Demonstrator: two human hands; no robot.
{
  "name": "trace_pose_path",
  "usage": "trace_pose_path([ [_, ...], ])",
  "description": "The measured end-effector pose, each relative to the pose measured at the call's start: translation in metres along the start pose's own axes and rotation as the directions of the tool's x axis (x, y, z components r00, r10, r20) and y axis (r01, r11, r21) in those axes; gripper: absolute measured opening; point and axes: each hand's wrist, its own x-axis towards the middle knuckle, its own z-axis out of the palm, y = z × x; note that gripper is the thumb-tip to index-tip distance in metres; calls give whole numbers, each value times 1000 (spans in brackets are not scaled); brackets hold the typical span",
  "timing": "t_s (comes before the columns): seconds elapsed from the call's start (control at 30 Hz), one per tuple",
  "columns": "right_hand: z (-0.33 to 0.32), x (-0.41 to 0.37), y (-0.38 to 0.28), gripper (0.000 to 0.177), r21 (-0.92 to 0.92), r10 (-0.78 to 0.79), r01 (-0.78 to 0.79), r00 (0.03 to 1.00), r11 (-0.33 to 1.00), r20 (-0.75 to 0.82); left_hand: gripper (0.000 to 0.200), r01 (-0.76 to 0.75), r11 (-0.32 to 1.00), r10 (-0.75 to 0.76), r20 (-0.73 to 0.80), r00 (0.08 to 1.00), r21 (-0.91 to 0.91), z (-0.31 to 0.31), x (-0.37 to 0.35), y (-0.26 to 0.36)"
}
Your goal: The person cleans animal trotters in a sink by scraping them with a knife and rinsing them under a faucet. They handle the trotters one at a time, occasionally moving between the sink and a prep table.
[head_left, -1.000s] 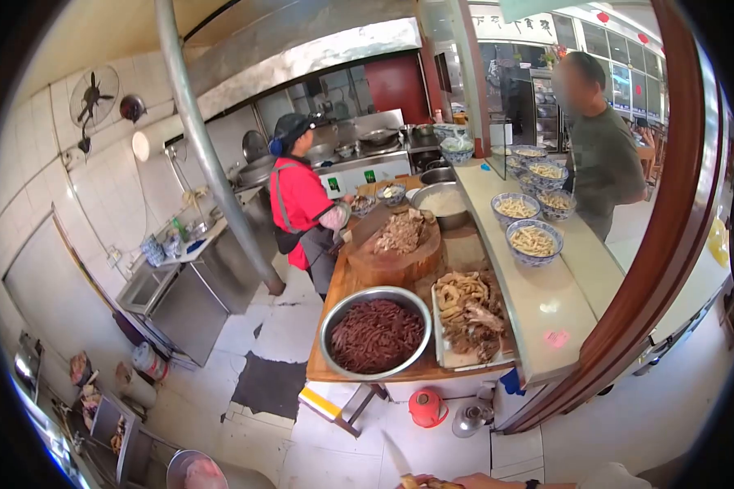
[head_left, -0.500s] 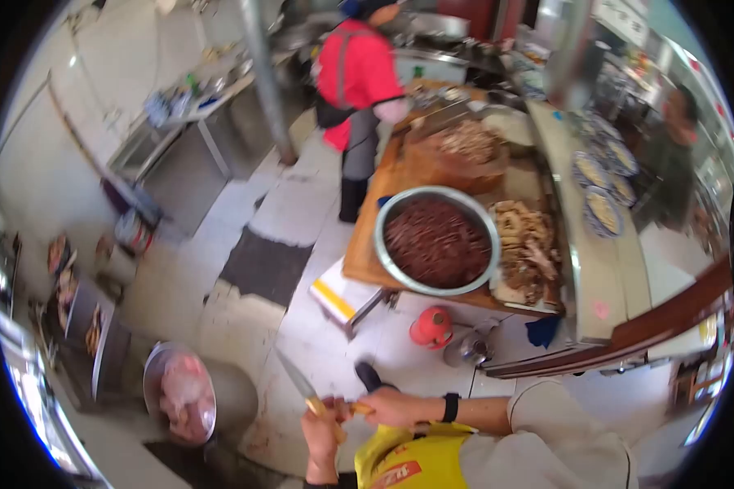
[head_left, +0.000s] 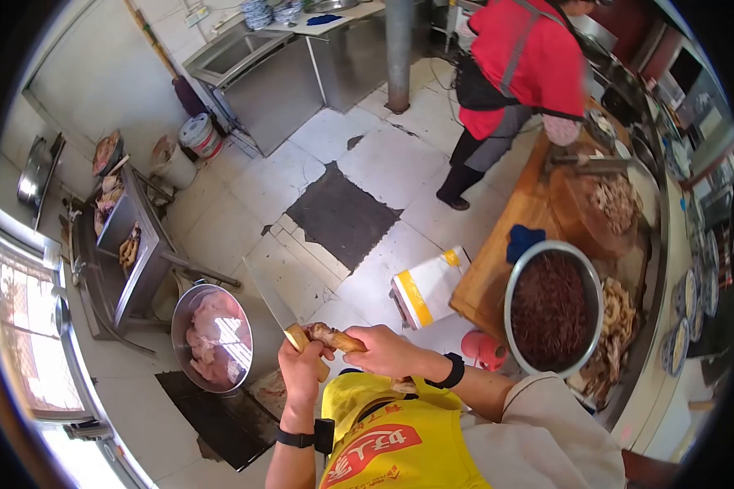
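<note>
Low in the head view, my left hand (head_left: 303, 371) is closed round the wooden handle of a knife (head_left: 269, 299), its long blade pointing up and away to the left. Close beside it, my right hand (head_left: 387, 354) grips a yellowish-brown bone (head_left: 326, 335) with reddish scraps of meat on it. One end of the bone lies right at the knife handle and my left fingers, and a knobby brown end shows below my right wrist. Both hands are in front of my yellow apron (head_left: 400, 440).
A pot (head_left: 249, 330) of pale meat stands on the floor at left, near a metal sink (head_left: 151, 269). At right, a wooden table (head_left: 497, 236) carries a basin (head_left: 510, 301) of dark red strips. A person in red (head_left: 522, 57) stands beyond, near a white-and-yellow box (head_left: 428, 289).
The view has swung left, so the table and person now sit further right. My hands have risen in view, and the bone shows more clearly between them.
</note>
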Motion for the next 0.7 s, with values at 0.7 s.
trace_pose_path([
  [0.7, -63, 406, -138, 35, 155, 95, -113, 988, 981, 119, 27, -171, 936, 159, -63, 985, -307, -125, 391, 161],
])
